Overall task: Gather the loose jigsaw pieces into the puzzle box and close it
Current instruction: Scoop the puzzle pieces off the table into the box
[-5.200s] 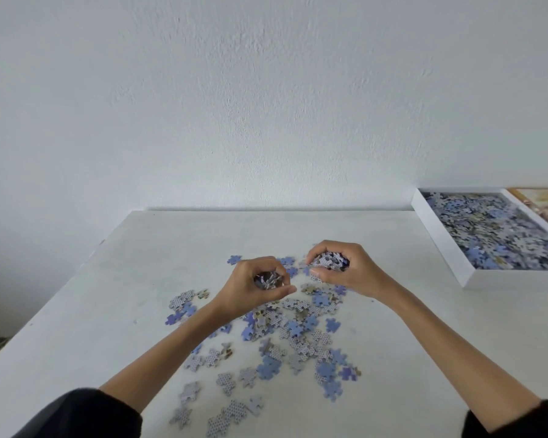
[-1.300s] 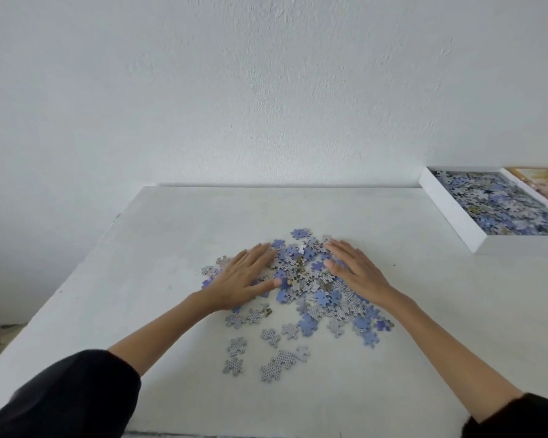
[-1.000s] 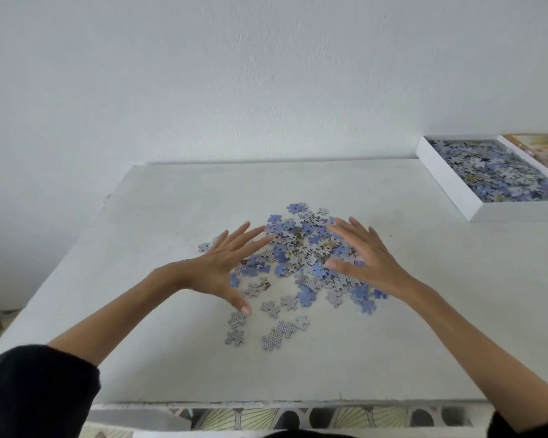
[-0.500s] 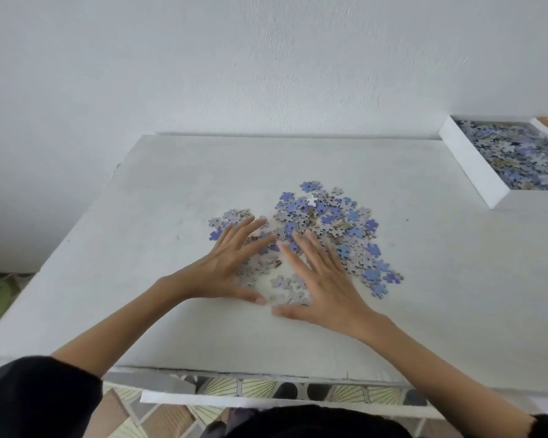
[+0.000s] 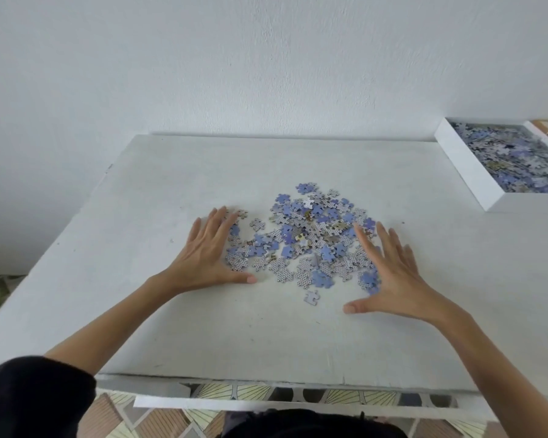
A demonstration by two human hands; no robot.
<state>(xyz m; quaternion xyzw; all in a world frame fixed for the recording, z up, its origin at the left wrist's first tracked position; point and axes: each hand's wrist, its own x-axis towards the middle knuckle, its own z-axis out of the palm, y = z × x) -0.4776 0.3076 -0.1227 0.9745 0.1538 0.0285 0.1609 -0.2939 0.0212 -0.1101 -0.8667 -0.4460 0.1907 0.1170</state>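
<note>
**Hands parted to flank the heap; box still open.**
The left hand [image 5: 206,257] and right hand [image 5: 393,276] have been drawn apart to 8 and 4 o'clock of the heap of blue and grey-patterned cardboard jigsaw pieces [image 5: 310,238] on the white surface [image 5: 171,184]. The fingers [image 5: 385,240] are held straight and spread, touching edge pieces; nothing is gripped. A scoop is judged next. The part-filled white cardboard puzzle box [image 5: 465,172] stands well apart at 2 o'clock.

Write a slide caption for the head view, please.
Left hand and right hand, flat, flank loose jigsaw pieces on the table; puzzle box open at right.
</note>
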